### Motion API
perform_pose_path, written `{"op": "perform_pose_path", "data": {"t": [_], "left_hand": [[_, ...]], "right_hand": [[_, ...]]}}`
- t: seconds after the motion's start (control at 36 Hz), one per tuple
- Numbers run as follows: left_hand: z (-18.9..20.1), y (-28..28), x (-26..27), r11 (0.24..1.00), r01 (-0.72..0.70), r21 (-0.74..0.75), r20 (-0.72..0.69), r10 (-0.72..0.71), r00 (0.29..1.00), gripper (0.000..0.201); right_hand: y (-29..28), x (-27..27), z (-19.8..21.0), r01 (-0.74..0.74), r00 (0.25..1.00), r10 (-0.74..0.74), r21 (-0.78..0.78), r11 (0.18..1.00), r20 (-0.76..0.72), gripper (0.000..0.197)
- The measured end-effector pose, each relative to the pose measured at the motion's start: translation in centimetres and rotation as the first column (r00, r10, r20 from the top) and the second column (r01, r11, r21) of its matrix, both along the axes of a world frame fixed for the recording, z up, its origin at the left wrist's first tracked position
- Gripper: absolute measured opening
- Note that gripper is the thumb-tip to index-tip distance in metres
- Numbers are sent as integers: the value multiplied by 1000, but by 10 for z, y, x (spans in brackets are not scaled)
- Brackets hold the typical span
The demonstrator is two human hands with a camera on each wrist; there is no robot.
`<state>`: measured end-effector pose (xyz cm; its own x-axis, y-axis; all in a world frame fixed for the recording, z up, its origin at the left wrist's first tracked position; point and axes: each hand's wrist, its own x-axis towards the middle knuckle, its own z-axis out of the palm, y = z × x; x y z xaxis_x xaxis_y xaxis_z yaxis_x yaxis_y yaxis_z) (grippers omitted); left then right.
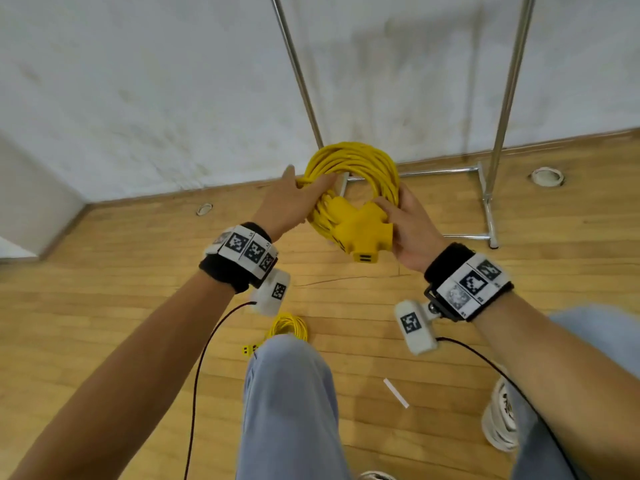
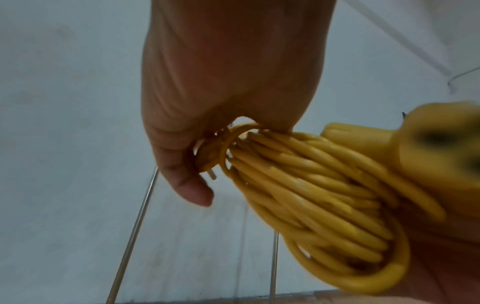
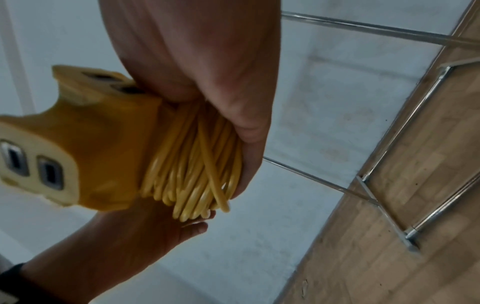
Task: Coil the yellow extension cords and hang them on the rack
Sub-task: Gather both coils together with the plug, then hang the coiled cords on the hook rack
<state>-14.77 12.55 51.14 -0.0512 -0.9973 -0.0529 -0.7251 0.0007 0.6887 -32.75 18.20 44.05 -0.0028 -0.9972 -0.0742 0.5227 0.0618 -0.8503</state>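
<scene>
Between the two hands, held up in front of the rack, hung the coiled yellow cord. Her left hand was curled around the coil's left side, fingers closed over the bundled strands and the plug. Her right hand gripped the opposite side, thumb pressed on the yellow triple-outlet block. Below, beside her knee, a second yellow cord lay coiled on the wooden floor.

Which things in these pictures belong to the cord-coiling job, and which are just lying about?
Part of the job:
coiled yellow cord, gripped by left hand and right hand
outlet block
second yellow cord on the floor
metal rack

Just lying about:
tape roll
white strip
ring by the wall
</scene>
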Motion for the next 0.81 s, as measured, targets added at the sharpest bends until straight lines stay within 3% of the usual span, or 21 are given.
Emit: {"op": "perform_pose_path", "data": {"t": [0.06, 0.17, 0.22, 0.42, 0.53, 0.67, 0.81], "left_hand": [[4, -9, -1, 1000, 4, 20, 0, -4, 1000, 98], [5, -39, -5, 985, 75, 157, -154, -51, 987, 43], [-4, -59, -4, 973, 127, 192, -236, -80, 969, 34], [-31, -127, 7, 922, 161, 352, -381, -16, 924, 32], [-30, -147, 12, 920, 141, 365, -396, 17, 918, 29], [6, -178, 21, 948, 106, 299, -405, 26, 914, 33], [85, -199, 23, 963, 36, 268, -462, 95, 882, 33]], "right_hand": [[-9, 1, 4, 6, 999, -5, 18, 1000, -32, 38], [-32, -1, 2, 49, 995, -40, 109, 993, -87, 40], [-48, -2, -3, 71, 992, -53, 158, 985, -112, 43], [-111, 0, -13, 111, 974, -66, 201, 973, -217, 41], [-135, -1, -6, 170, 962, -112, 226, 959, -247, 43], [-177, 1, 42, 158, 915, -79, 171, 973, -396, 47], [-215, -1, 143, 78, 810, -27, 63, 995, -586, 39]]}}
